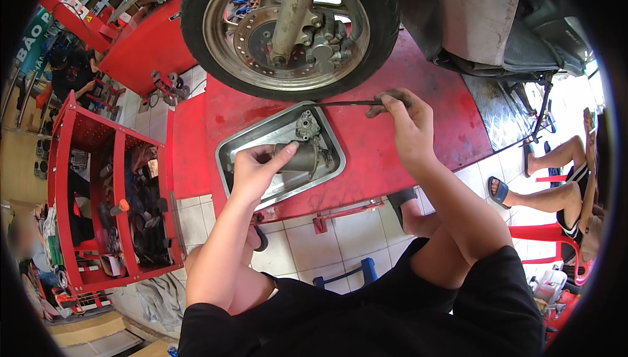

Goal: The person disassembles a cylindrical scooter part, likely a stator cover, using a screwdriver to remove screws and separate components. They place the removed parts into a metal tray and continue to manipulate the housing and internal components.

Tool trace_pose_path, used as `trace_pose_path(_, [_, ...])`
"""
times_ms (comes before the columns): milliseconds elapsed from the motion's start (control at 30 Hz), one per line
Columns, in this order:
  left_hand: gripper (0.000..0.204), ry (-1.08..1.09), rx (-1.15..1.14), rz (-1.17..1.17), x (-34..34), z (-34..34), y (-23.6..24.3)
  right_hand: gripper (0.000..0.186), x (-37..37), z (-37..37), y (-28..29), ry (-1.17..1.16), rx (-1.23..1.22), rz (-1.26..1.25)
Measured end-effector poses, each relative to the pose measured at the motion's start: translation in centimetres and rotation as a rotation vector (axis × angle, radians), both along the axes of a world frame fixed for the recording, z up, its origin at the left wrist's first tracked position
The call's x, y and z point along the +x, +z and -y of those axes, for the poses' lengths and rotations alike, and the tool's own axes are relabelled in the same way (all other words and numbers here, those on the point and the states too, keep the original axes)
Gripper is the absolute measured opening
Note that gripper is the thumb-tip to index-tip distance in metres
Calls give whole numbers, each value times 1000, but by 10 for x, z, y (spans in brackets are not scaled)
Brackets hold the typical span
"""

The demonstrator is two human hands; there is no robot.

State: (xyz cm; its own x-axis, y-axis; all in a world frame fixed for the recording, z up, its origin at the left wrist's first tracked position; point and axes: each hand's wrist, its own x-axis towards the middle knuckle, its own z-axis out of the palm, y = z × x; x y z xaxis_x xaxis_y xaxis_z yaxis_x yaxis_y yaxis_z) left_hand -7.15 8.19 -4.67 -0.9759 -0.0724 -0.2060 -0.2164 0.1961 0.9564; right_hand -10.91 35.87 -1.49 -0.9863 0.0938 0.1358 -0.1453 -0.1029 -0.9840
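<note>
My left hand point(258, 170) grips a dull metal cylindrical part point(297, 159) inside a steel tray point(225, 180) on the red lift platform point(392, 69). A small cast metal component point(306, 125) lies in the tray just beyond it. My right hand point(409, 121), to the right of the tray, holds a long thin dark rod point(350, 103) in its closed fingers; the rod points left over the tray's far edge.
A scooter's front wheel point(231, 76) stands above the tray. A red tool cart point(69, 193) is at left, with a person point(65, 72) behind it. Another person's legs point(556, 200) and red chairs are at right. A blue stool point(366, 269) is below me.
</note>
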Motion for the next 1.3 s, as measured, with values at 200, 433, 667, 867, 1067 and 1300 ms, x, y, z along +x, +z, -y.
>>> trace_pose_path(200, [64,291,887,446,5,7,10,24,16,-12,19,215,-450,264])
trace_pose_path(433, [69,440,979,299,9,20,8,30,53,2,19,615,-631,266])
trace_pose_path(667, [55,209,893,131,9,16,5,29,70,16,11,979,-206,360])
trace_pose_path(867, [51,1,1067,24,14,4,0,36,87,31,-2,807,24,422])
trace_pose_path(1067, [34,34,984,-82,11,-3,-7,30,129,49,-18,718,-140,390])
trace_pose_path(1300, [41,41,884,-177,12,-10,-21,25,131,56,-23,474,-458,293])
